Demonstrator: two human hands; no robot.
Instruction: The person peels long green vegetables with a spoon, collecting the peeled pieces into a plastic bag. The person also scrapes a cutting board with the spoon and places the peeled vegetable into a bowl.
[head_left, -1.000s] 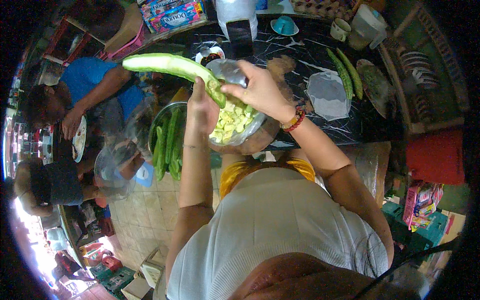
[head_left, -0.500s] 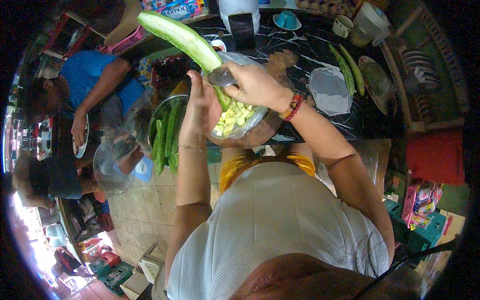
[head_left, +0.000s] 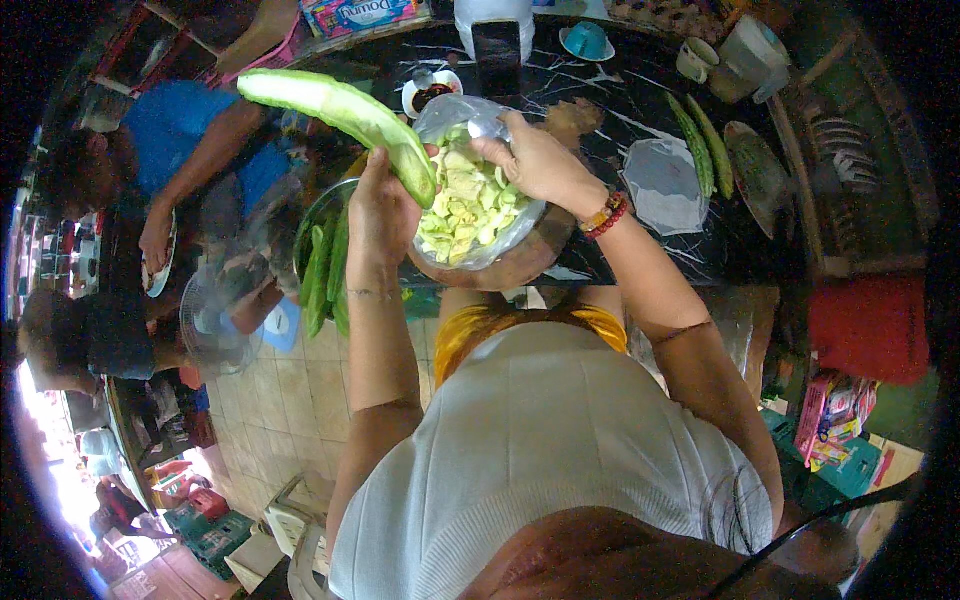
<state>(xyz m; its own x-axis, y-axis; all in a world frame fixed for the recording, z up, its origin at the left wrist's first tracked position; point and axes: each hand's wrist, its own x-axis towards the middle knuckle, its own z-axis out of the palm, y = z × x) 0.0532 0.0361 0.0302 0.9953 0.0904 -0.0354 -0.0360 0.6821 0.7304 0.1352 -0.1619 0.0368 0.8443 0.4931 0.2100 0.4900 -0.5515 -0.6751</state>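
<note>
My left hand [head_left: 380, 215] is wrapped round the lower end of a long, peeled pale-green gourd [head_left: 345, 112], which tilts up toward the far left. Its cut end hangs at the left side of a clear plastic bag [head_left: 433, 122], spread open like a bowl. Pale-green gourd slices [head_left: 470, 205] fill the bag, which rests on a round wooden board [head_left: 553, 252]. Above the slices, at the bag's far right side, my right hand [head_left: 545, 172] is closed on a knife [head_left: 487, 124]. Only part of its shiny blade shows, and its handle is hidden in my fingers.
Long green vegetables [head_left: 322, 270] fill a basin to my left. Beyond the bag stands a dish of dark sauce [head_left: 432, 92]. Two ridged gourds [head_left: 697, 140] and a grey sheet [head_left: 665, 185] lie right. A mug [head_left: 697, 60] stands far right. Another person [head_left: 185, 140] works at left.
My right hand and the knife have moved right, away from the gourd, over the bag. The gourd has swung lower and leftward in my left hand, uncovering more slices.
</note>
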